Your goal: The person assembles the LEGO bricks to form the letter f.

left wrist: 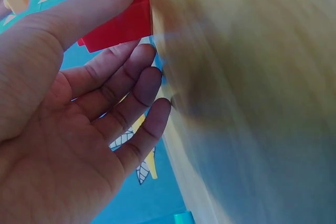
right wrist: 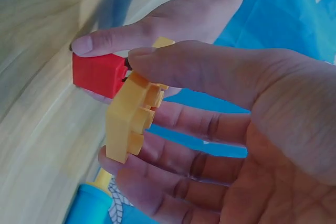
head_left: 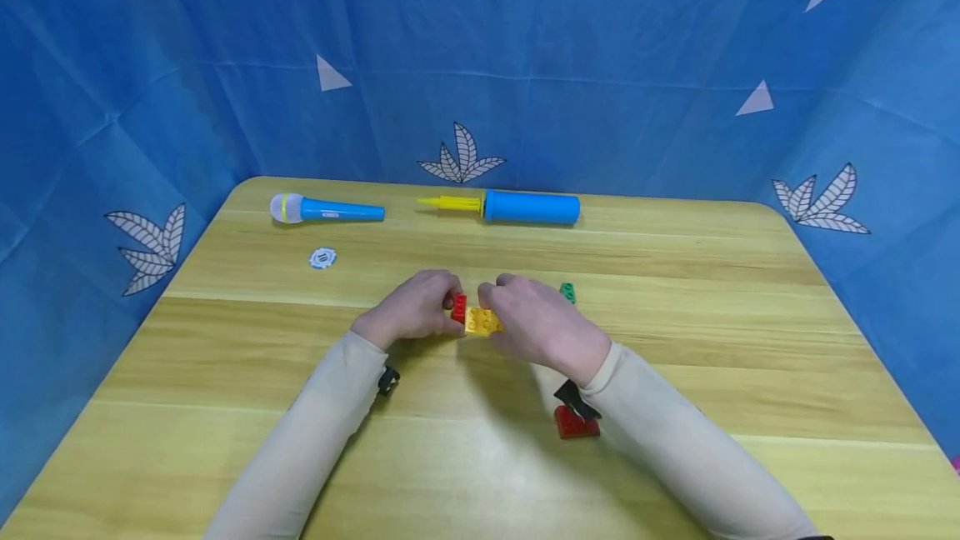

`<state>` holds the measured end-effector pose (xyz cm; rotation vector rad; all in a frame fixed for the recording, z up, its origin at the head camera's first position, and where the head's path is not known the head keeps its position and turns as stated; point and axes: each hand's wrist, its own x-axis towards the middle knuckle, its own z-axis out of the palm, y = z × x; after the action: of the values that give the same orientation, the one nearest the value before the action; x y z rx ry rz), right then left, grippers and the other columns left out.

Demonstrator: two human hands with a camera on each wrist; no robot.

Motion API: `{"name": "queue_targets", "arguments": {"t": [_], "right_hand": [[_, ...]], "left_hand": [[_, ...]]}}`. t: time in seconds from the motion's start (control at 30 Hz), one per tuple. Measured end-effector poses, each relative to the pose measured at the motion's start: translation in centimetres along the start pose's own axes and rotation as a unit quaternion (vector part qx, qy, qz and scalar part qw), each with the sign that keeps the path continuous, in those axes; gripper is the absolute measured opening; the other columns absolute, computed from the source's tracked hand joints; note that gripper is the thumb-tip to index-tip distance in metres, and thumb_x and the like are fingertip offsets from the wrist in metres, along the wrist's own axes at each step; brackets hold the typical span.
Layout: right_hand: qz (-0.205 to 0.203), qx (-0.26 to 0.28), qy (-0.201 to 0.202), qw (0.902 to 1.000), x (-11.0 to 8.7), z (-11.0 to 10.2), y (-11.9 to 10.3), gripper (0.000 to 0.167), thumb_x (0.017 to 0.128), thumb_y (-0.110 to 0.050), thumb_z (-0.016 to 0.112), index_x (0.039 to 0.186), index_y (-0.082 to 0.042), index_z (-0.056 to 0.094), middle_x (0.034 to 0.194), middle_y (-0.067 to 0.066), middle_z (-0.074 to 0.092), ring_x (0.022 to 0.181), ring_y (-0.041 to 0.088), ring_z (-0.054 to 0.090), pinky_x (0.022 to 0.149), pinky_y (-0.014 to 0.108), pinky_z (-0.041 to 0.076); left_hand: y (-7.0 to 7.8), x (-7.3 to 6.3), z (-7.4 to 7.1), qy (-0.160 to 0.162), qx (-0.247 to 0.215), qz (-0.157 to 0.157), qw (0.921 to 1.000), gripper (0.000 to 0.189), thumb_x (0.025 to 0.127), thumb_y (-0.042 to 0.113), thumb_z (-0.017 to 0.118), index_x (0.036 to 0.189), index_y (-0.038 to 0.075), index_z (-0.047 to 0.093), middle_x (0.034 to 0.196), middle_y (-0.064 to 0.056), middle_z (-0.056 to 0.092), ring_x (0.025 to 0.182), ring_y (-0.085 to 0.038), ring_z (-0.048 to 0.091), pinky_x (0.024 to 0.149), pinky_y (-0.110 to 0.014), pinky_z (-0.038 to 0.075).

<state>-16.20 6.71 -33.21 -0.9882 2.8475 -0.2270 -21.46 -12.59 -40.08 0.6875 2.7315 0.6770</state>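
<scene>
In the head view, pinches a red brick [head_left: 460,307] with the left hand [head_left: 416,305] near the middle of the table [head_left: 750,332] and grips a yellow brick [head_left: 480,320] with the right hand [head_left: 543,325], just beside. In the left wrist view, lays the thumb against the red brick. In the right wrist view, holds the yellow brick between thumb and fingers, with studs toward the palm.

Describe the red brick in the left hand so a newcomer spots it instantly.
On the wooden table, find the person's left hand. It holds the red brick, beside the yellow brick; the other red brick lies unheld near the right sleeve.
</scene>
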Motion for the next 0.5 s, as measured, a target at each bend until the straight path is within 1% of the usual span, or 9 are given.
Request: {"name": "queue_targets", "arguments": {"t": [0.1,0.23,0.37,0.5], "right_hand": [[0.003,0.006,-0.003,1.0000,0.4,0.0,0.2,0.031,0.078,-0.010,0.081,0.105,-0.007,0.066,0.086,0.004,0.057,0.068,0.016,0.053,0.058,0.024,0.048],[0.007,0.003,-0.007,0.9999,0.9,0.0,0.4,0.030,0.079,-0.010,0.081,0.105,-0.006,0.066,0.087,0.005,0.058,0.068,0.017,0.052,0.056,0.024,0.046],[0.012,-0.005,-0.007,0.9999,1.3,0.0,0.5,0.031,0.080,-0.013,0.081,0.107,-0.007,0.066,0.089,0.006,0.058,0.070,0.017,0.053,0.058,0.024,0.048],[0.015,-0.006,-0.010,0.9998,1.7,0.2,0.6,0.031,0.081,-0.013,0.082,0.107,-0.007,0.066,0.088,0.005,0.058,0.073,0.017,0.053,0.062,0.025,0.049]], "left_hand": [[0.0,0.1,0.0,0.001,0.002,0.002,1.0000,0.034,0.075,0.021,0.088,0.088,0.008,0.059,0.080,-0.002,0.053,0.076,-0.019,0.048,0.067,-0.032,0.039],[0.0,0.2,0.0,0.000,0.005,-0.005,1.0000,0.034,0.075,0.021,0.088,0.090,0.008,0.060,0.081,-0.002,0.054,0.078,-0.019,0.049,0.068,-0.032,0.039],[0.1,0.3,0.0,0.000,0.005,-0.008,1.0000,0.035,0.075,0.022,0.089,0.091,0.008,0.061,0.081,-0.002,0.054,0.079,-0.020,0.049,0.069,-0.032,0.040],[0.2,0.3,0.1,0.000,0.005,-0.006,1.0000,0.035,0.075,0.025,0.089,0.090,0.010,0.061,0.080,-0.001,0.054,0.078,-0.019,0.049,0.068,-0.032,0.039]]}}
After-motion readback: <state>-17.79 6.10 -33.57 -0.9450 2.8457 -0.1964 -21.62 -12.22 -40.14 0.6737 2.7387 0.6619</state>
